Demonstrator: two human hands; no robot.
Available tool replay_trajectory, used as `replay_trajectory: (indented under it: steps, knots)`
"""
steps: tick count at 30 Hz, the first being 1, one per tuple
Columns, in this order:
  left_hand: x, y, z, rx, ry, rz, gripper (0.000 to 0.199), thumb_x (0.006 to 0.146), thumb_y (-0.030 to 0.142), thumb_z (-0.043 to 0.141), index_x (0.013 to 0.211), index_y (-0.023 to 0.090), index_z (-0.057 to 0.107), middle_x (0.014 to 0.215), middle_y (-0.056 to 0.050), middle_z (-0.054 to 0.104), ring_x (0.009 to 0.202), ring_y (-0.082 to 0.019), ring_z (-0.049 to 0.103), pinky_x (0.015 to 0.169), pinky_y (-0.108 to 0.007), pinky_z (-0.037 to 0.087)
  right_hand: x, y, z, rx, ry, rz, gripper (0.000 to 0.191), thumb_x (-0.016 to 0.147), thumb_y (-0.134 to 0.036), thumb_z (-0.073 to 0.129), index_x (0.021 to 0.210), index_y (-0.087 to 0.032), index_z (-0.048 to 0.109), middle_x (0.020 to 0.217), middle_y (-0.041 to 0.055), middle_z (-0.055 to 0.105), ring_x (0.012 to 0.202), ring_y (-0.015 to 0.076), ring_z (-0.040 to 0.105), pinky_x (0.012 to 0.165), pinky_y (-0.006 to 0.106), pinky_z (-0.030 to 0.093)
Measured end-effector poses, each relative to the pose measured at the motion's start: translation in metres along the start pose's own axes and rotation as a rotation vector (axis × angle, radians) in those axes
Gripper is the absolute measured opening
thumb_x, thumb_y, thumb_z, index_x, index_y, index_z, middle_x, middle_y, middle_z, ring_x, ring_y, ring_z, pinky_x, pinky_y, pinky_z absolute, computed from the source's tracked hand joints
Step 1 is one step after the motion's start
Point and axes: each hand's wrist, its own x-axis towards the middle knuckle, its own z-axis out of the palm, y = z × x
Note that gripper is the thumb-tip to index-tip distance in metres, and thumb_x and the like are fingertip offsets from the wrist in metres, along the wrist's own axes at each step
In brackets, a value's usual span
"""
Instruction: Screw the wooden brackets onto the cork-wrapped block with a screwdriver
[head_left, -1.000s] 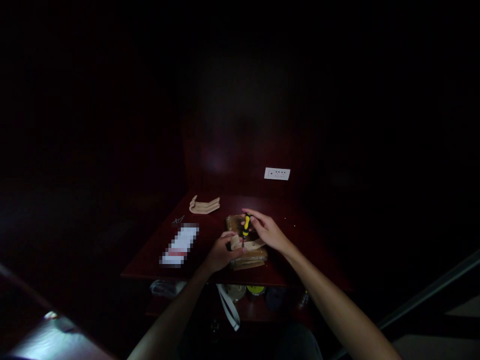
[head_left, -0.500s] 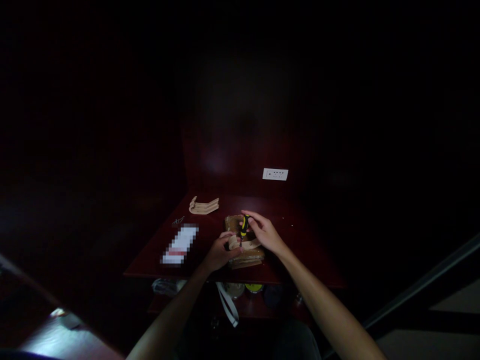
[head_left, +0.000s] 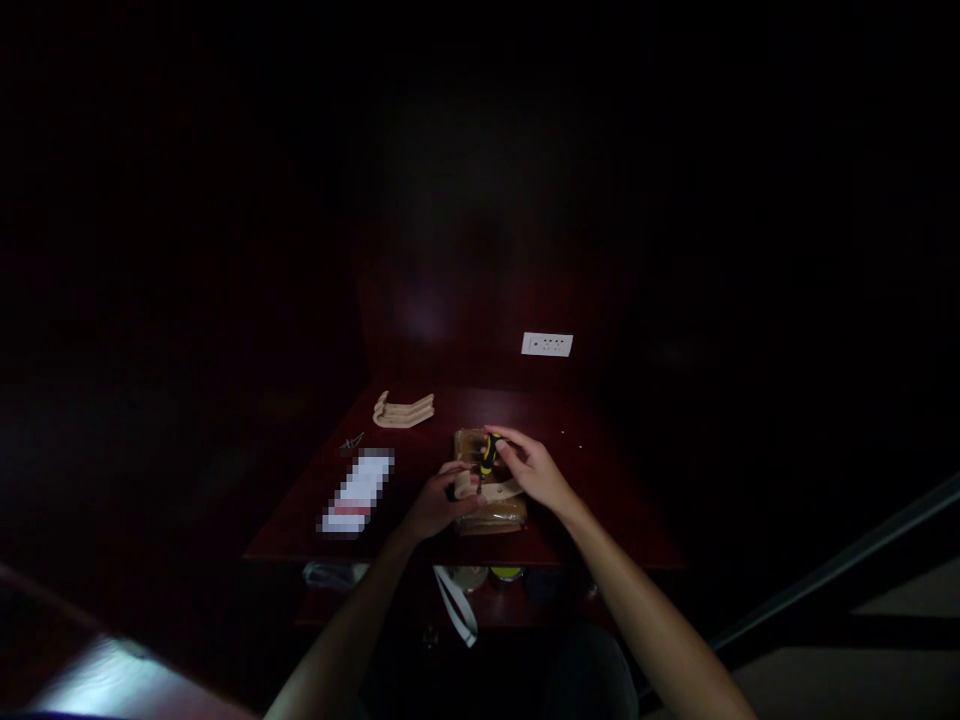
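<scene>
My right hand [head_left: 536,471] is closed round the handle of a yellow-and-black screwdriver [head_left: 490,454]. The tool leans over a pale curved hook piece [head_left: 499,492], its tip at the piece near my left fingers. My left hand [head_left: 437,502] grips the left end of that piece between fingers and thumb. Both rest over a brown, tape-wrapped package [head_left: 491,522] near the front of the dark red table. Several similar pale hook pieces [head_left: 405,411] lie together at the back left. A small pile of screws [head_left: 352,440] sits in front of them.
A blurred white and red item [head_left: 358,492] lies left of my left hand. A white socket plate [head_left: 547,344] is on the back wall. Below the tabletop [head_left: 285,540], a shelf holds jars and a hanging white strap [head_left: 455,606].
The whole view has shifted slightly. My right hand and the screwdriver are turned a little differently over the pale piece; both hands keep their holds.
</scene>
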Motion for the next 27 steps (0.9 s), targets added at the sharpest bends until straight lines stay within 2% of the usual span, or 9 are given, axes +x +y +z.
replay_trajectory:
  steps: [4,6,10,15,18,22,25,27]
  knots:
    - [-0.002,0.0,0.0,-0.015,-0.013,-0.014,0.036,0.067,0.039,0.074,0.097,0.019,0.07,0.121,-0.008,0.054,0.112,-0.023,0.054,0.099,-0.036,0.043,0.0,0.001,0.001,-0.031,0.01,0.006,0.038,0.09,-0.041,0.047,0.122,-0.023,0.058,0.114,0.0083,0.061,0.077,0.0139,0.062,0.072,0.029,0.052]
    - [-0.003,0.0,-0.001,-0.015,-0.016,-0.014,0.036,0.068,0.039,0.073,0.098,0.019,0.07,0.123,-0.007,0.054,0.112,-0.023,0.054,0.1,-0.035,0.043,0.001,0.002,0.002,-0.036,0.037,0.005,0.037,0.088,-0.041,0.05,0.119,-0.022,0.059,0.11,0.0086,0.061,0.074,0.0131,0.062,0.067,0.027,0.052]
    - [-0.003,0.002,-0.001,-0.014,-0.011,-0.012,0.036,0.068,0.038,0.073,0.099,0.02,0.07,0.122,-0.007,0.054,0.113,-0.023,0.054,0.1,-0.034,0.043,0.001,-0.002,0.001,-0.089,0.079,-0.008,0.037,0.087,-0.04,0.052,0.117,-0.02,0.06,0.108,0.0084,0.062,0.074,0.0132,0.062,0.067,0.026,0.052]
    - [-0.003,0.005,-0.001,-0.011,-0.012,-0.013,0.034,0.068,0.036,0.073,0.098,0.019,0.07,0.121,-0.007,0.055,0.11,-0.022,0.055,0.098,-0.034,0.044,-0.001,-0.005,-0.004,-0.129,0.003,-0.007,0.041,0.092,-0.038,0.042,0.128,-0.021,0.053,0.111,0.0074,0.062,0.077,0.0135,0.062,0.073,0.029,0.052]
    - [-0.003,0.005,0.0,-0.009,-0.002,-0.017,0.033,0.069,0.036,0.072,0.097,0.018,0.069,0.121,-0.008,0.054,0.109,-0.022,0.055,0.097,-0.035,0.044,0.002,0.002,-0.004,-0.095,0.016,0.019,0.041,0.09,-0.04,0.047,0.123,-0.018,0.055,0.1,0.0071,0.064,0.074,0.014,0.062,0.07,0.028,0.052]
    - [-0.004,0.004,0.0,-0.019,0.0,-0.009,0.033,0.069,0.036,0.072,0.096,0.017,0.069,0.12,-0.008,0.053,0.11,-0.023,0.055,0.097,-0.035,0.044,0.008,0.012,-0.004,-0.125,0.121,0.022,0.038,0.084,-0.042,0.056,0.112,-0.017,0.06,0.083,0.0051,0.063,0.068,0.0137,0.059,0.063,0.025,0.05]
    - [-0.003,0.002,0.001,-0.027,-0.004,-0.011,0.034,0.069,0.037,0.073,0.096,0.017,0.069,0.12,-0.009,0.053,0.109,-0.023,0.055,0.097,-0.035,0.044,0.008,0.009,-0.004,-0.179,0.149,-0.032,0.037,0.083,-0.041,0.058,0.113,-0.019,0.062,0.088,0.0056,0.062,0.069,0.0133,0.059,0.062,0.025,0.05]
    - [-0.003,0.0,0.001,-0.029,0.0,-0.008,0.034,0.068,0.037,0.073,0.095,0.017,0.069,0.12,-0.009,0.054,0.109,-0.023,0.055,0.097,-0.036,0.044,0.006,0.004,-0.003,-0.193,0.117,-0.074,0.036,0.085,-0.039,0.056,0.116,-0.021,0.062,0.096,0.0068,0.063,0.073,0.0139,0.06,0.064,0.025,0.05]
